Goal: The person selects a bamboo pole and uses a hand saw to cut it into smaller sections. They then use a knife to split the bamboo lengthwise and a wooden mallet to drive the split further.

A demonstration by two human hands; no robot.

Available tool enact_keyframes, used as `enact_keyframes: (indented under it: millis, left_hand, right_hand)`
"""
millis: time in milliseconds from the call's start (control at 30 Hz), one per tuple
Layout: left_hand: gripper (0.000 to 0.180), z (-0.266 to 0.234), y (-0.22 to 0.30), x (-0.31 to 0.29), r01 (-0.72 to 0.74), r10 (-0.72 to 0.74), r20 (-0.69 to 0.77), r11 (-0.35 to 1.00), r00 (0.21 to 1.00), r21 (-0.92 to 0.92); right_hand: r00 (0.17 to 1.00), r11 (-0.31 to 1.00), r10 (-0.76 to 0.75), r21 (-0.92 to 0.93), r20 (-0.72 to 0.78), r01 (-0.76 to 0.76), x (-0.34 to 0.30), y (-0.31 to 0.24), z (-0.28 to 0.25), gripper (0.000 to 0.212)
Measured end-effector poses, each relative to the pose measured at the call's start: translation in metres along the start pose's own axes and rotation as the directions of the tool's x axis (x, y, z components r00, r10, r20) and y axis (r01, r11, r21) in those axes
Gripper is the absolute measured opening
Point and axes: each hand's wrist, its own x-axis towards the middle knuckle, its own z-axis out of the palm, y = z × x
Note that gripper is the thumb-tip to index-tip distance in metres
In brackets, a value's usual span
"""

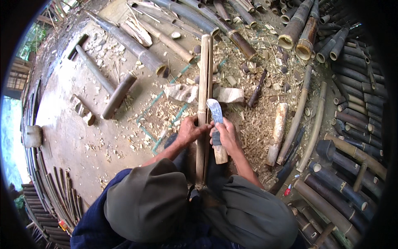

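Observation:
A split bamboo pole [202,72] stretches away from me between my knees, with a long dark gap down its length. My left hand [190,132] has its fingers closed around the pole at about mid-length. In my right hand [227,133] is a knife [216,112] with a broad, curved-tip blade, a dark wrapped band and a pale wooden handle. The blade points away from me, just right of the pole. Right thumb and left fingertips come close together beside the pole. Under the pole, a pale, rough piece of wood [229,95] lies crosswise.
Wood chips cover much of the ground. A long-handled wooden mallet [120,95] and a notched wood block [82,109] lie at left. Bamboo poles [137,50] lie ahead. A dark pointed tool [257,88] and a short log [277,133] are right, before stacked bamboo [352,79].

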Motion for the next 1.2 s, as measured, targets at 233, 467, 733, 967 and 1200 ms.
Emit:
enact_keyframes:
  millis: [233,467,733,967,1200]
  left_hand:
    - [0.044,0.003,-0.008,0.002,-0.019,0.019,-0.027,1.000,0.999,-0.001]
    - [0.047,0.000,-0.009,-0.001,-0.037,0.036,-0.026,0.999,0.999,-0.029]
    - [0.046,0.001,-0.007,0.002,-0.042,0.042,-0.019,0.999,0.999,0.014]
    - [0.043,0.000,-0.005,0.001,-0.036,0.036,-0.009,0.999,0.999,-0.008]
    - [0.043,0.003,-0.010,0.002,-0.055,0.055,-0.005,0.997,0.998,-0.060]
  right_hand:
    - [0.992,0.979,0.128,0.159,0.019,-0.129,-0.042,0.002,-0.004,0.027]
    - [0.988,0.961,0.155,0.227,0.023,-0.156,-0.043,-0.008,0.000,0.029]
    - [0.996,0.992,0.080,0.103,-0.041,-0.076,-0.033,0.000,0.000,0.027]
    - [0.996,0.992,0.083,0.097,-0.037,-0.079,-0.031,0.001,0.000,0.025]
    - [0.997,0.995,0.058,0.086,-0.050,-0.053,0.003,-0.030,0.002,0.024]
